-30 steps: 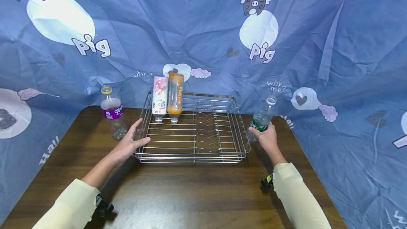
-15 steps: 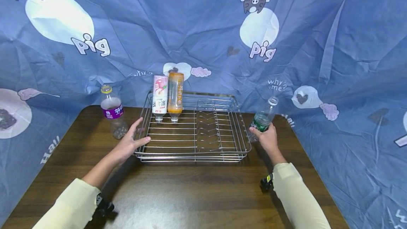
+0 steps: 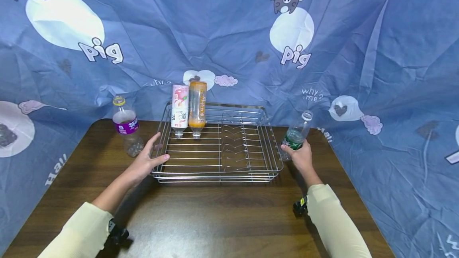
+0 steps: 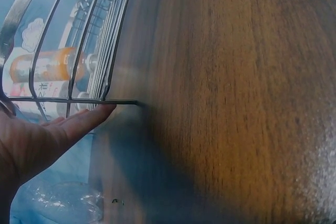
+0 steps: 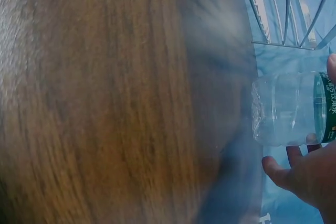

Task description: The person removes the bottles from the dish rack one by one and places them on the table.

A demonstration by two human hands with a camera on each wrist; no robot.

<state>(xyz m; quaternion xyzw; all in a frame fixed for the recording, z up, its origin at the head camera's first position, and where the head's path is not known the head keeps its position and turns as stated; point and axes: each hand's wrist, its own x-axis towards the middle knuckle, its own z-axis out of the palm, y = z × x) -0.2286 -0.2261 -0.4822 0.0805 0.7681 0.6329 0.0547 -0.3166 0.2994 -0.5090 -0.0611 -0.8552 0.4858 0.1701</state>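
Bottle of clear plastic with a green label [image 3: 295,139] stands in your right hand [image 3: 302,155], thumb and fingers wrapped round it, just beside the right end of a silver wire rack [image 3: 201,173]; whether its base touches the brown wooden desk [image 3: 215,218] cannot be told. Next to nothing has shifted over the past second, suggesting a held grip rather than a carry. Your left hand [image 3: 142,165], fingers straight and thumb spread, apparently touches the rack's left end. Inside, at left rear, a pink-and-white bottle [image 3: 180,106] and an orange-and-clear bottle [image 3: 197,106] stand necks down. Farther left, a clear purple-labelled bottle [image 3: 127,127] stands upright. Both your forearms reach forward in pale yellow sleeves [image 3: 333,218].
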